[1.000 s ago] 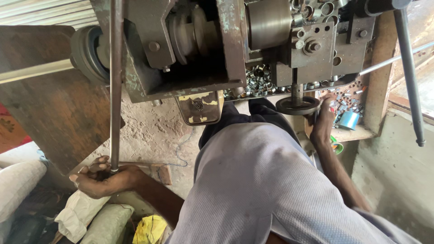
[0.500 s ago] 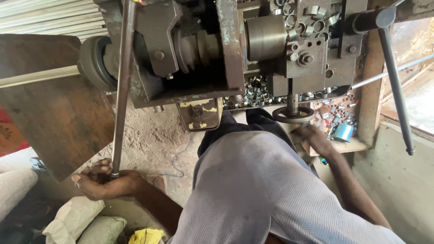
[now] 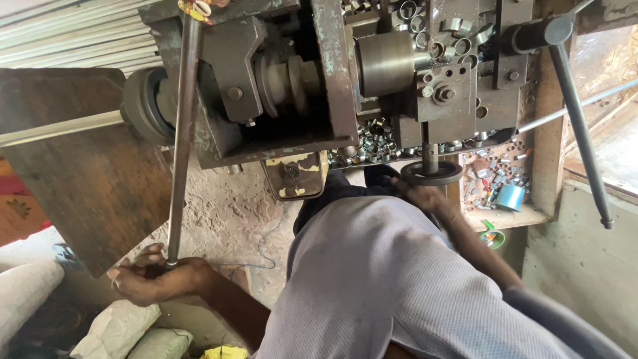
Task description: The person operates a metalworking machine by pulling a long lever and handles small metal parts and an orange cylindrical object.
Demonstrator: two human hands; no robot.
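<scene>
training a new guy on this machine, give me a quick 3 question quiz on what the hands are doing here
1. True or false: the left hand grips the lower end of the long metal rod.
2. What does the right hand touch? A) the blue tin B) the round handwheel C) the white sack
3. Fill in: small metal rings lie in a heap ___ the machine, beside the handwheel.

Key: 1 true; 2 B; 3 under
</scene>
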